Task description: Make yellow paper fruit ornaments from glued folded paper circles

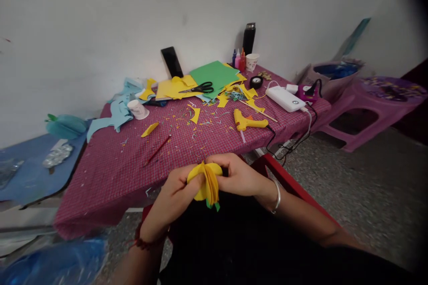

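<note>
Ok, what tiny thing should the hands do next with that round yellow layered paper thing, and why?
Perhaps gently fan out the round, yellow, layered paper piece: its middle layers sit close together, while its sides spread wide. The bare left hand and bare right hand hold it from opposite sides, so it should stay steady.

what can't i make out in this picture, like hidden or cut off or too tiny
- Head view: some left hand fingers, hidden behind the yellow paper piece.
- Head view: the rest of the blue plastic, cut off by left and bottom edges.
- Head view: print on the upright cup, too small.
</note>
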Action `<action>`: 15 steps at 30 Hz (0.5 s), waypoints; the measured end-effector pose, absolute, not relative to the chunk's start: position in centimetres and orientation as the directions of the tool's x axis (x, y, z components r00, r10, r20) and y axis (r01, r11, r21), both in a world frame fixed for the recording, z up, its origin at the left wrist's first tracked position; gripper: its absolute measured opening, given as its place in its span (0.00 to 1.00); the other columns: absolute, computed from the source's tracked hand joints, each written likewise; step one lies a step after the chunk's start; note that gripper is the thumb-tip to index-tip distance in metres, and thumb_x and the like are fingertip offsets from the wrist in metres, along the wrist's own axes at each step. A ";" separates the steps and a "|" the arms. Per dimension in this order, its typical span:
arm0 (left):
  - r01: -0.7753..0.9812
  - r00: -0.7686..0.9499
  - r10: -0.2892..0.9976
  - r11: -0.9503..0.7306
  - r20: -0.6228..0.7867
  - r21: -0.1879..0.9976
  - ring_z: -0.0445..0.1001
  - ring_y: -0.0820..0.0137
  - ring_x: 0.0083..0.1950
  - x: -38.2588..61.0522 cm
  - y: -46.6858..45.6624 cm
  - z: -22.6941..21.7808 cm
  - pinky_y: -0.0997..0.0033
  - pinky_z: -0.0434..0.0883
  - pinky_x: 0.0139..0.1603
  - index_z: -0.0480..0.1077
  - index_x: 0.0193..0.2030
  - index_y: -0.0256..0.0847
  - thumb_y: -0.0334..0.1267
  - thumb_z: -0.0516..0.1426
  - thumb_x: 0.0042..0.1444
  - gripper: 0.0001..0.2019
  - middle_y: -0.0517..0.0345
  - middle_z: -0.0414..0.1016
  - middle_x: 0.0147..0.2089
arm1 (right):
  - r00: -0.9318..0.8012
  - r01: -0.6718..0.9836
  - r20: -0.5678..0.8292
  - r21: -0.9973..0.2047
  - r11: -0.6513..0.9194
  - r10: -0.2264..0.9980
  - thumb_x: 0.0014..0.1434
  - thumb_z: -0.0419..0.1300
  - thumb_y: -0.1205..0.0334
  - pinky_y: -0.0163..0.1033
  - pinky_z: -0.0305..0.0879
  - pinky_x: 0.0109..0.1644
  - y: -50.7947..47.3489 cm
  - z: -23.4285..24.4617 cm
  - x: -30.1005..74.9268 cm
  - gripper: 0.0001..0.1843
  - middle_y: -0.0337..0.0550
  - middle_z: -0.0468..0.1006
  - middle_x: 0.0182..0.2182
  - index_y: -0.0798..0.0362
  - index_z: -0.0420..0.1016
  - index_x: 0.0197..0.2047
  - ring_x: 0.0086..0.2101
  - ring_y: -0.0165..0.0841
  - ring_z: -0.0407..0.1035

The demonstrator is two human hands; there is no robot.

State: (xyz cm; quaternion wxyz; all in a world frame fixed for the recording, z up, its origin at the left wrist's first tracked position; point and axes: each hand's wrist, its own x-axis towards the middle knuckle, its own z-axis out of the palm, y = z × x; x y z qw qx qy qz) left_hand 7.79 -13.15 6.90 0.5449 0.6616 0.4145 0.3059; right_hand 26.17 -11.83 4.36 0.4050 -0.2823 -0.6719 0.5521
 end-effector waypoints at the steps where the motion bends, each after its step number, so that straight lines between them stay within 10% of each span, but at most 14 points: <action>1: 0.196 0.458 0.888 -0.058 -0.039 0.979 0.59 0.78 0.25 7.7 -13.4 7.0 0.79 0.58 0.23 0.71 0.28 0.37 0.40 0.55 0.61 0.13 0.63 0.64 0.25 | -0.516 -0.088 0.232 -0.972 0.218 0.824 0.54 0.60 0.69 0.30 0.53 0.27 -11.9 4.7 26.1 0.08 0.31 0.62 0.23 0.54 0.65 0.27 0.25 0.24 0.55; 11: 0.265 0.032 0.886 -0.454 0.462 0.851 0.74 0.70 0.39 4.9 -13.4 6.8 0.74 0.70 0.38 0.78 0.45 0.48 0.28 0.64 0.51 0.15 0.60 0.77 0.40 | -0.462 -0.384 0.276 -0.919 0.091 0.843 0.65 0.51 0.41 0.36 0.66 0.36 -10.4 4.7 25.5 0.22 0.40 0.75 0.32 0.52 0.70 0.47 0.32 0.29 0.70; 15: 0.266 0.079 0.824 -0.560 0.561 0.785 0.74 0.71 0.40 4.6 -12.6 6.9 0.74 0.70 0.39 0.77 0.44 0.47 0.27 0.62 0.53 0.13 0.60 0.76 0.40 | -0.569 -0.357 0.172 -0.933 -0.052 0.804 0.61 0.57 0.42 0.34 0.63 0.30 -10.2 3.3 24.8 0.20 0.39 0.74 0.29 0.53 0.69 0.39 0.27 0.28 0.69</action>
